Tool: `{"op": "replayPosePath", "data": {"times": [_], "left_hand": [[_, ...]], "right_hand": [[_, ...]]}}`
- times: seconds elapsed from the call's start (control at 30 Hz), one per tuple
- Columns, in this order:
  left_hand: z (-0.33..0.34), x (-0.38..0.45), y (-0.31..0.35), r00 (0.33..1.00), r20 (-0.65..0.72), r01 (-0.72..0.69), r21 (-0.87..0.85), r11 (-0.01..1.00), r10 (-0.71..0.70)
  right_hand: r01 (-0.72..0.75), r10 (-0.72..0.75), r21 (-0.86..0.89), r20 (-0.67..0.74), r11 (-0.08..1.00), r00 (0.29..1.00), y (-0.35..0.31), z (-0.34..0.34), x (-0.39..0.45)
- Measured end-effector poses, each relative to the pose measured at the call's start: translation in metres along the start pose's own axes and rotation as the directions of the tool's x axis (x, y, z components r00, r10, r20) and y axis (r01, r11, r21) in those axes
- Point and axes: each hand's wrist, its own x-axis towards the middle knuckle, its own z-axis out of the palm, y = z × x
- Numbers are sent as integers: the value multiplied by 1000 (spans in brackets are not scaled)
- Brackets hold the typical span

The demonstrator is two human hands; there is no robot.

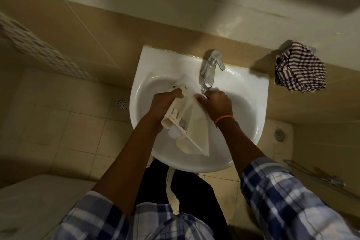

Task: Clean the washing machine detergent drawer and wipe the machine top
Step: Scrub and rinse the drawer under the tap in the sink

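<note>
Right now I'm holding the detergent drawer (185, 122) tilted over the white sink (251, 122), under the chrome tap (211, 70). My left hand (165, 103) is wrapping its grip around the drawer's side; my right hand (216, 101) is curling its grip onto the far edge.

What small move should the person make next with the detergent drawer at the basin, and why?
Probably rub along the drawer's inner wall with the right hand under the tap. The left hand already grips the detergent drawer over the white washbasin, and the right hand's fingers sit at its upper edge just below the spout. Whether water is running is hard to tell.
</note>
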Motion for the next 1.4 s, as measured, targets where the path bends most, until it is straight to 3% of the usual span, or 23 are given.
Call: {"op": "replayPosePath", "data": {"times": [0.1,0.2,0.27,0.37,0.47,0.7,0.87,1.1,1.3,1.4], "left_hand": [[7,-1,-2,1000,-1,10,-11,1000,-10],[5,3,-2,999,-12,40,-21,999,-40],[0,7,-4,999,-31,18,1,1000,-18],[0,10,-5,998,-64,22,17,1000,-21],[10,8,-4,995,-79,57,13,998,-56],[30,7,-7,987,-121,106,26,994,-102],[32,1,-13,993,-90,80,21,997,-78],[12,3,-1,990,-141,-32,-98,995,18],[29,-10,13,997,-57,-44,-14,999,43],[22,-8,12,997,-37,-64,-10,998,64]], "right_hand": [[116,-136,-124,-168,985,976,1,-3,-3],[365,-421,-230,-280,902,863,29,4,-19],[495,-554,-285,-187,821,811,52,2,-29],[617,-648,-416,82,668,757,68,-9,-46],[648,-647,-418,167,637,744,68,-15,-45],[672,-674,-342,133,656,726,32,-13,-9],[618,-610,-243,115,748,784,11,-7,-2],[704,-629,-382,320,598,708,78,-25,-35],[662,-632,-334,209,671,746,33,-27,-13],[659,-616,-326,237,678,751,28,-29,-9]]}}
